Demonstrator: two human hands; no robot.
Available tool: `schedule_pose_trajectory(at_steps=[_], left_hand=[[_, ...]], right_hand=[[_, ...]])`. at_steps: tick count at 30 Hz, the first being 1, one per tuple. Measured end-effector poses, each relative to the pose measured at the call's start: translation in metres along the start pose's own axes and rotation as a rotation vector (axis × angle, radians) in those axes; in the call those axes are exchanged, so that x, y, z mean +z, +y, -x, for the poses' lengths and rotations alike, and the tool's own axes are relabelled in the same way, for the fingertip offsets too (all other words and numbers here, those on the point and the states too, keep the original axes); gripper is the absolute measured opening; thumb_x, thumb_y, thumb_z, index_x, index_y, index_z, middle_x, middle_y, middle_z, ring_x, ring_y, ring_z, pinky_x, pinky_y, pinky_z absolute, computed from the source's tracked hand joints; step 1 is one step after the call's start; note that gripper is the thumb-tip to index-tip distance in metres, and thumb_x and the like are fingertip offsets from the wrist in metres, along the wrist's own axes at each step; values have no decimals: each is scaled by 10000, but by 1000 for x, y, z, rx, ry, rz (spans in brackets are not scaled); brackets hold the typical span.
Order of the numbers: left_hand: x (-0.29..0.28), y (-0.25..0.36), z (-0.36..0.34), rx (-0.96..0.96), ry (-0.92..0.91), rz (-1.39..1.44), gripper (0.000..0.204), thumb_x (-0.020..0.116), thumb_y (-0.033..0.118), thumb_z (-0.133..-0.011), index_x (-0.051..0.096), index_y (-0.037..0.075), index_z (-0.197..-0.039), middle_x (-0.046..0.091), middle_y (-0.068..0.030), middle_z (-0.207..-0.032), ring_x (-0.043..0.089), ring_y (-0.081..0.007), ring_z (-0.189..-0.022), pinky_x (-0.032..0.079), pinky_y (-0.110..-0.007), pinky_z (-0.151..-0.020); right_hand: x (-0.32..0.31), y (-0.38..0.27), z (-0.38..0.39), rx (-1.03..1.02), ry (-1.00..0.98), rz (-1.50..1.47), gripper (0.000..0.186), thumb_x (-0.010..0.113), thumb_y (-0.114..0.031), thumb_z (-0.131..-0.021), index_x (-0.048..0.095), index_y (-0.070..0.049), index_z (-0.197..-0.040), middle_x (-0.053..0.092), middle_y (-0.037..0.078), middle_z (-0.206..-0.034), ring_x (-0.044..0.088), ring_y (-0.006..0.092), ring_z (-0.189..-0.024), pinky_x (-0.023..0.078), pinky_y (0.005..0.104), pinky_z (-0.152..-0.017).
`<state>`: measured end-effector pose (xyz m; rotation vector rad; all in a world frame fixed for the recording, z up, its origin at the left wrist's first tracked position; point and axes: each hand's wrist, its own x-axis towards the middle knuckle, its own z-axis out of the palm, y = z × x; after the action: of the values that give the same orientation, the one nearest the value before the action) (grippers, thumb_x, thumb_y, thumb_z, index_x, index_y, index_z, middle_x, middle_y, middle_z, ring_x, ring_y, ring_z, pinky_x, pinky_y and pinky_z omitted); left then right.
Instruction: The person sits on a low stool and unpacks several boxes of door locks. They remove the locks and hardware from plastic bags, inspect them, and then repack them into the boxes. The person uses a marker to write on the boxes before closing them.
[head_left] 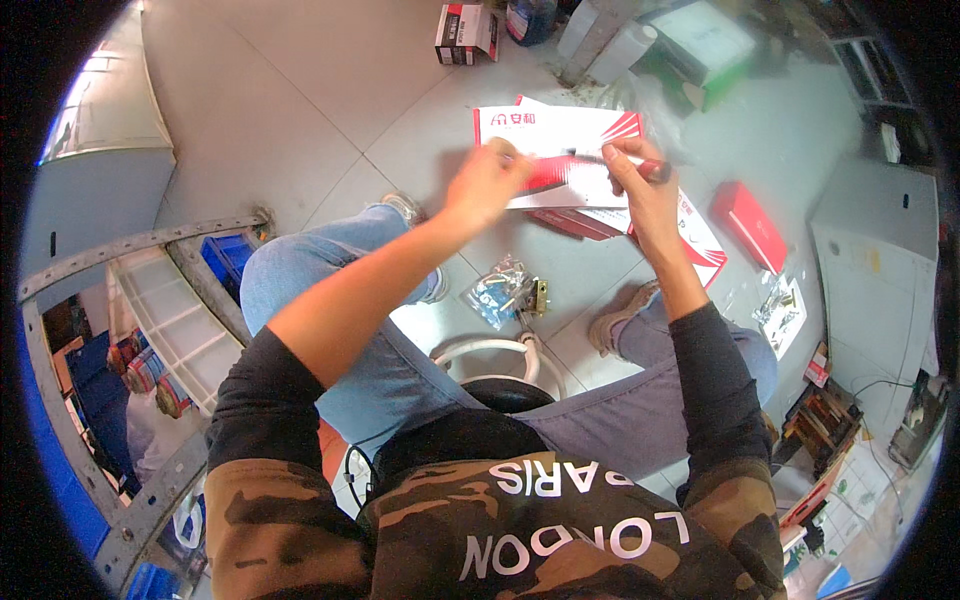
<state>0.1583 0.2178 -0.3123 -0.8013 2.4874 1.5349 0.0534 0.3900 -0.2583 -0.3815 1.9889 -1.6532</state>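
My right hand (632, 182) is closed around a red-handled screwdriver (655, 171), its thin dark shaft pointing left over a white and red carton (570, 125). Across from it, over the same carton's left part, is my left hand (488, 182). Motion blurs its fingers, so whether they pinch anything cannot be made out. Beneath the top carton lie more white and red boxes (697, 240), set at different angles. On the floor between my feet rests a clear bag of metal parts (500, 292), with a small brass-coloured piece (541, 297) beside it.
A red box (750, 226) lies to the right, near loose small parts on a white sheet (782, 315). A small open carton (468, 35) stands at the far side. Metal shelving (150, 245) borders my left; a grey cabinet (870, 270) stands at right. Below me is a white-framed stool (485, 347).
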Motion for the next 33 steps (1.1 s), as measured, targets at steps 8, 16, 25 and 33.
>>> schedule_pose_trajectory(at_steps=[8, 16, 25, 33], left_hand=[[8, -69, -26, -572, -216, 342, 617, 620, 452, -733, 427, 77, -1184, 554, -75, -1006, 505, -155, -785, 369, -326, -668], [8, -75, -25, -574, -327, 386, 491, 576, 460, -771, 491, 104, -1098, 576, -21, -866, 480, -90, -670, 346, -240, -553], [12, -75, -25, -519, -296, 334, 447, 549, 455, -791, 501, 94, -1049, 541, -8, -773, 438, -84, -609, 327, -238, -501], [11, -75, -25, -481, -282, 410, 463, 558, 448, -789, 499, 77, -1058, 542, -6, -772, 438, -85, -603, 328, -235, -501]], right_hand=[[25, 52, -15, -75, 5, 333, 253, 623, -119, -737, 549, -42, -966, 610, 74, -857, 575, 135, -797, 439, 253, -698], [35, 62, -29, -164, 3, 265, 223, 609, -136, -746, 560, -41, -941, 610, 66, -836, 577, 131, -763, 445, 252, -685], [33, 58, -29, -97, -72, 356, 174, 583, -102, -780, 548, -13, -926, 591, 43, -857, 536, 96, -734, 429, 227, -647], [25, 63, -34, -106, 112, 267, 209, 585, -165, -756, 532, -24, -901, 601, 91, -768, 560, 140, -694, 435, 262, -634]])
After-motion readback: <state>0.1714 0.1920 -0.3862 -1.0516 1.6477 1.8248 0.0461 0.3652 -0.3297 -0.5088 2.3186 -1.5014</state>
